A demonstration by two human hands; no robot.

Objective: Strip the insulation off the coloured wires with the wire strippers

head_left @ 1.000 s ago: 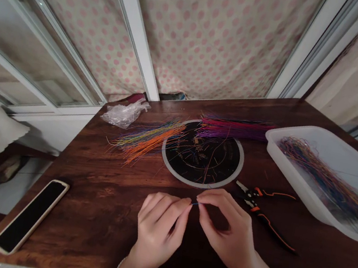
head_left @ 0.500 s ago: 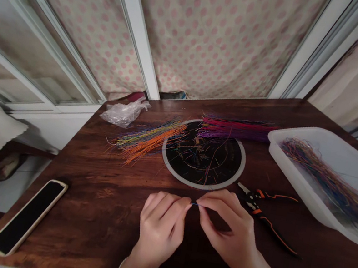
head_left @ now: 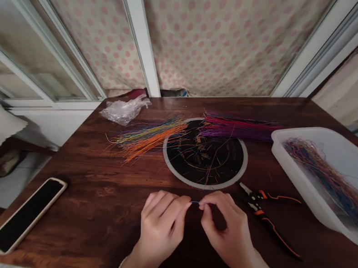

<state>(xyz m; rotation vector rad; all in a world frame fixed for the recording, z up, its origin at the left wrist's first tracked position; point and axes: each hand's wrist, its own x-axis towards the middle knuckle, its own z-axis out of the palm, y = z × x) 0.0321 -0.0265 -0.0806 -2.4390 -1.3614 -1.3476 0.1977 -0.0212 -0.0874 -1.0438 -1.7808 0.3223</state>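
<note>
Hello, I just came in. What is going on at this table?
A person is pinching a short blue wire between the left hand and the right hand. On the wooden table, bundles of coloured wire lie against a round black mat. Orange-handled pliers lie beside the right hand, and a white plastic tray holds more wires.

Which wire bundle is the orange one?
The loose orange bundle left of the black round mat; the bundle behind the mat is magenta-purple, and the one in the white tray is mixed.
</note>
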